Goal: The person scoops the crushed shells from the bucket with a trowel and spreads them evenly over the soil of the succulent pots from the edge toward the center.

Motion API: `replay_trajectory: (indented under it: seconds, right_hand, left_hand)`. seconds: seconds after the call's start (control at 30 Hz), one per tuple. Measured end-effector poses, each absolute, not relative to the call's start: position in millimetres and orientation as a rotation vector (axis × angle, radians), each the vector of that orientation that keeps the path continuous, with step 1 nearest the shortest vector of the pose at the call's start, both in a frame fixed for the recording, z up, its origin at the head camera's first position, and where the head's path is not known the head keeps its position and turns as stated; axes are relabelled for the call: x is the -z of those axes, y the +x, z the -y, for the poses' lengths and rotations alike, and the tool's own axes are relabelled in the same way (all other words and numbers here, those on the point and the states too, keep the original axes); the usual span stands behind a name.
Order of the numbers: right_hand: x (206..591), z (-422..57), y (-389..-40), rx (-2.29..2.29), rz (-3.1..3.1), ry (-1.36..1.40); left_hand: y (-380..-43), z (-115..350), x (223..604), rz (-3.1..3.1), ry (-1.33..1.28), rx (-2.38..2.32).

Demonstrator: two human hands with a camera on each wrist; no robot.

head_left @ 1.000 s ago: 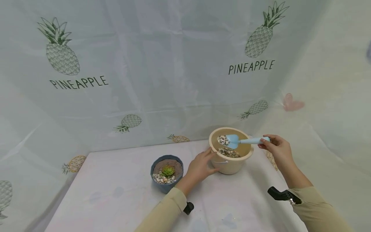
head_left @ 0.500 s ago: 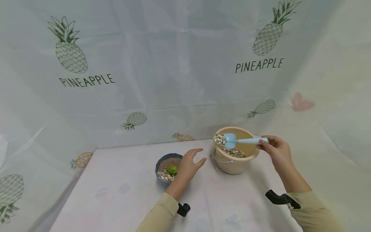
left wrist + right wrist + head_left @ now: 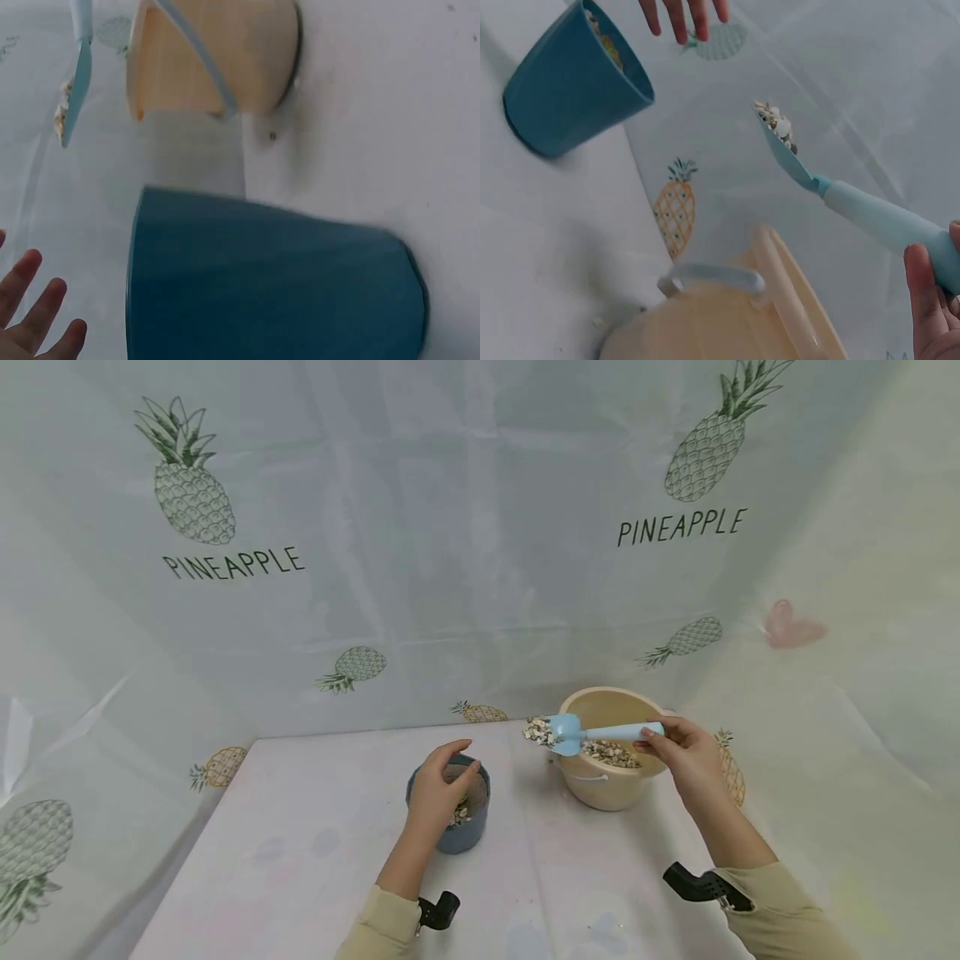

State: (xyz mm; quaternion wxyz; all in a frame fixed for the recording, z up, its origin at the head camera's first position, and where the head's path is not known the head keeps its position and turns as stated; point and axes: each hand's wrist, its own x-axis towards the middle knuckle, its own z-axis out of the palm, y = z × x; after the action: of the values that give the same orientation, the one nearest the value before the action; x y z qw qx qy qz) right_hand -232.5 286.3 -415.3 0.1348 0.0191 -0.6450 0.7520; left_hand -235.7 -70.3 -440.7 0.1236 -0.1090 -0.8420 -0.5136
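My right hand grips the handle of a light blue trowel, its blade heaped with small pebbles. The blade reaches out past the left rim of a cream bucket. In the right wrist view, the trowel slants up with its pebble load at the tip. My left hand is over the dark blue plant pot, fingers spread and holding nothing. It hides most of the succulent and the pebbles inside. The left wrist view shows its fingertips apart from the pot wall.
More pebbles lie in the bucket, whose pale handle hangs down in front. The white table cover meets a pineapple-print curtain at the back. A few tiny crumbs dot the cover near the bucket.
My left hand has let go of the bucket rim and moved left over the plant pot. My right hand has carried the loaded trowel leftward, from above the bucket to beyond its rim.
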Motion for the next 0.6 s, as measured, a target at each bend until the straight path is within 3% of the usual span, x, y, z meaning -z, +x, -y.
replay_trajectory:
  seconds: [0.6]
  right_hand:
    - [425,-218,-236,-2.173,1.94,0.182]
  left_hand:
    - [-233,145,464,2.516,-0.121,1.558]
